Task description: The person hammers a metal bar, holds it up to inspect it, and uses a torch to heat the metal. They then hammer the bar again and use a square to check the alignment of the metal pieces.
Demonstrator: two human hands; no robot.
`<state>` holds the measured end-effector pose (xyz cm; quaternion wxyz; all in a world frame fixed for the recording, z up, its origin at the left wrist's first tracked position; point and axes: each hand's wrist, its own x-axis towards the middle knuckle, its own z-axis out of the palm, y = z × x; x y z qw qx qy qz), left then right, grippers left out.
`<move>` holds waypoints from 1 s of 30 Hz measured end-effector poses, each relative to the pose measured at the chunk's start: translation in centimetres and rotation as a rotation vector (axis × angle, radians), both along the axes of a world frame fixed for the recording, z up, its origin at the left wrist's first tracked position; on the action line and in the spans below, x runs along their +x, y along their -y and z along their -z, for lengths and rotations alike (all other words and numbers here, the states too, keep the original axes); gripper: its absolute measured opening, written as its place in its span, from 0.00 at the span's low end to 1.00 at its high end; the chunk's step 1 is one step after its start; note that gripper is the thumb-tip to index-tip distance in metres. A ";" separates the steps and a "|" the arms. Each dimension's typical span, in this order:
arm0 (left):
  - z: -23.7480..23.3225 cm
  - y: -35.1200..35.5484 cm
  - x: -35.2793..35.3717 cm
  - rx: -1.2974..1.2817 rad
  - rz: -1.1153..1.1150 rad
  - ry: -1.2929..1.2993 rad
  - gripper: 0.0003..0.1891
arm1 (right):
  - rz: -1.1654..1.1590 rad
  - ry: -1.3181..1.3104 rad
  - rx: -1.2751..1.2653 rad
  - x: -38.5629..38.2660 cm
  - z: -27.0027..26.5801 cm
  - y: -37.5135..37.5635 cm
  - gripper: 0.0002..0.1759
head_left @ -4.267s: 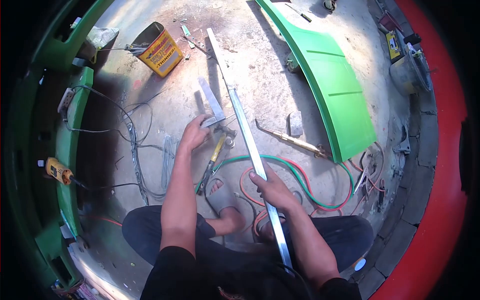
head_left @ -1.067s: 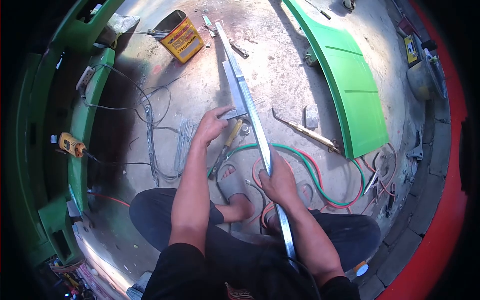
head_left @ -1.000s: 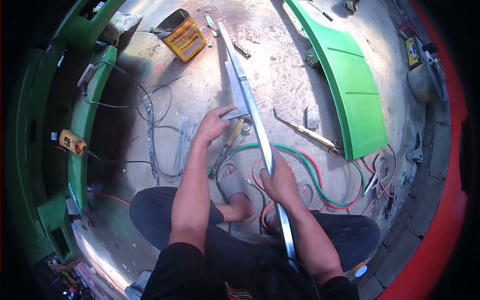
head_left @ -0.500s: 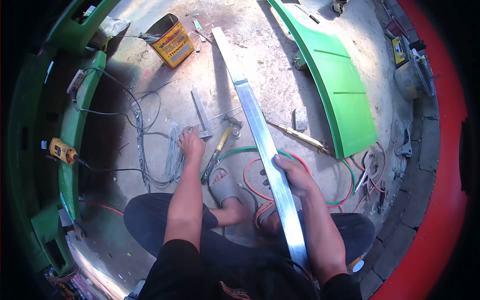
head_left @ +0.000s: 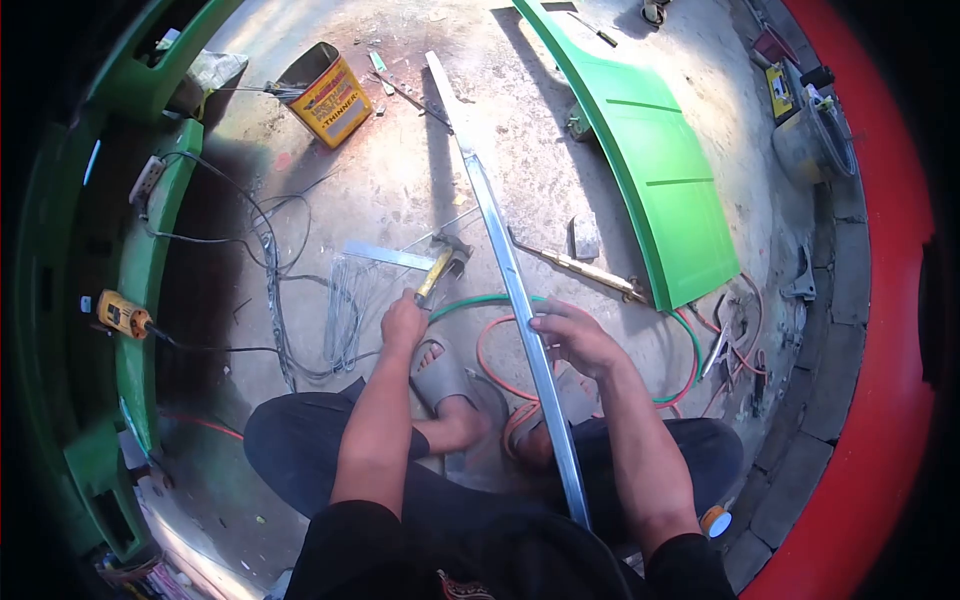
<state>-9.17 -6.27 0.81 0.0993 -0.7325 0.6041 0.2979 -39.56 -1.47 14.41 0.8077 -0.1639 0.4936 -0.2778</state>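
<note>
My left hand (head_left: 404,322) is closed round the handle of a hammer (head_left: 436,274), whose head points up and away near a coil of thin wire (head_left: 345,315). A long metal bar (head_left: 515,285) slants from my lap up across the floor, its narrow side facing me. My right hand (head_left: 575,338) holds the bar from the right, with the thumb side against it and the other fingers partly spread. A flat metal piece (head_left: 385,254) lies on the floor just beyond the hammer.
A yellow thinner can (head_left: 335,108) stands ahead on the left. A green panel (head_left: 665,180) lies at the right, near red and green hoses (head_left: 697,350). A brass-coloured rod (head_left: 580,265) is right of the bar. A grinder (head_left: 122,313) and cables sit at the left.
My left hand has left the flat metal piece and taken hold of the hammer. The flat piece now lies turned across the floor. The bar has rolled onto its narrower side in my right hand.
</note>
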 end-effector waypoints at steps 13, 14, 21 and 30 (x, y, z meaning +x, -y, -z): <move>-8.0 4.8 0.1 -0.212 -0.024 -0.225 0.22 | -0.137 -0.162 -0.049 -1.3 -1.2 1.6 0.37; -9.4 5.4 -1.3 -0.386 -0.065 -0.327 0.22 | -0.272 -0.433 -0.147 -0.4 -1.3 2.1 0.38; -16.2 7.6 -6.8 -0.372 -0.258 -0.706 0.23 | -0.467 -1.319 -0.361 5.3 -4.5 3.9 0.50; -15.2 8.5 -7.4 -0.348 -0.019 -0.354 0.27 | -0.437 -1.331 -0.304 5.5 -2.8 4.0 0.31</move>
